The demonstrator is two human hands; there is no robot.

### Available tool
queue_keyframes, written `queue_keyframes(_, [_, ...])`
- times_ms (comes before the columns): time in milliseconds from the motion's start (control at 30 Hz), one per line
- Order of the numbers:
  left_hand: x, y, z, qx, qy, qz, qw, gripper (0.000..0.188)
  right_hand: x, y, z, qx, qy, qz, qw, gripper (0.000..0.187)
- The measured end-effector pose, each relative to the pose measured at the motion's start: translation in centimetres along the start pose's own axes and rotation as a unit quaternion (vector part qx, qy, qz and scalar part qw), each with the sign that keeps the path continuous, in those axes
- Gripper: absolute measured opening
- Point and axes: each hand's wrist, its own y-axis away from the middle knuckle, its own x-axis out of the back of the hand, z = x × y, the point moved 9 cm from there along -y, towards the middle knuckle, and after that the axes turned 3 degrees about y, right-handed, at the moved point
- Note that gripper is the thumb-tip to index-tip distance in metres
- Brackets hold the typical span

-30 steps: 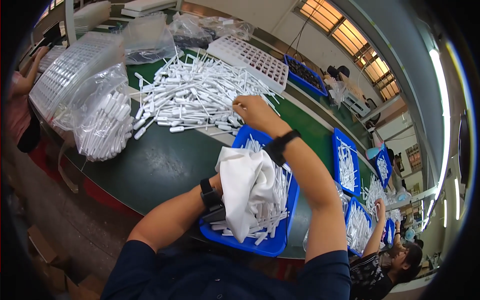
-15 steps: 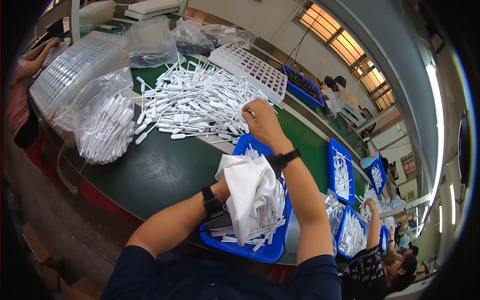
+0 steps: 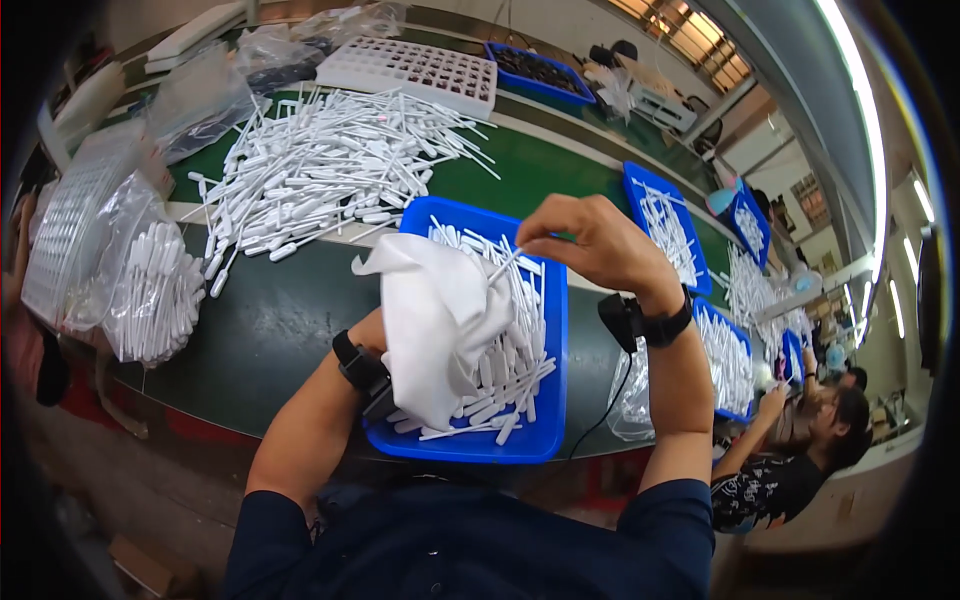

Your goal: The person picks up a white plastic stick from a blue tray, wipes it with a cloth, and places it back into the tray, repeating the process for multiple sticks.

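Observation:
My right hand (image 3: 605,242) pinches one thin white plastic dropper pipette (image 3: 507,262) by an end, and its other end meets the white cloth (image 3: 430,320). That cloth drapes over my left hand (image 3: 372,330), which holds it up; the fingers are hidden beneath it. Below both hands is a blue tray (image 3: 553,410) holding many white pipettes. A large loose heap of pipettes (image 3: 310,175) lies on the green worktop beyond the tray, to the left.
At the left are a clear bag of pipettes (image 3: 155,290) and stacked clear trays (image 3: 75,230). A white rack (image 3: 410,75) with dark pieces stands behind the heap. Blue trays (image 3: 668,225) line the right, where another person (image 3: 790,460) sits working.
My right hand has come back from the heap to the cloth with a pipette. The view has turned, so the heap and tray appear further left.

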Motion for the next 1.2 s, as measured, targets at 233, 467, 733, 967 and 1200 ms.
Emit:
queue_keyframes(233, [-0.7, -0.7, 0.7, -0.096, -0.258, -0.027, 0.961, 0.038, 3.1, 2.5, -2.7, 0.025, 0.098, 0.346, 0.933, 0.020])
queue_keyframes(467, [1.5, -0.1, 0.8, -0.019, -0.198, 0.131, 0.971, 0.036, -7.1, 3.8, -0.7, -0.140, -0.239, 0.153, 0.949, 0.015])
queue_keyframes(733, [1.7, 0.3, 0.6, -0.069, 0.104, 0.142, 0.982, 0.040, -13.6, 1.4, 1.7, -0.170, -0.318, 0.154, 0.920, 0.016])
queue_keyframes(967, [1.0, -0.6, -1.7, -0.005, -0.090, 0.049, 0.995, 0.040, -14.7, 1.6, 2.1, -0.176, -0.347, 0.125, 0.913, 0.021])
queue_keyframes(1200, [2.0, 2.2, 1.4, -0.072, -0.017, 0.264, 0.962, 0.037, -12.4, 2.3, -0.6, -0.161, -0.186, 0.046, 0.968, 0.022])
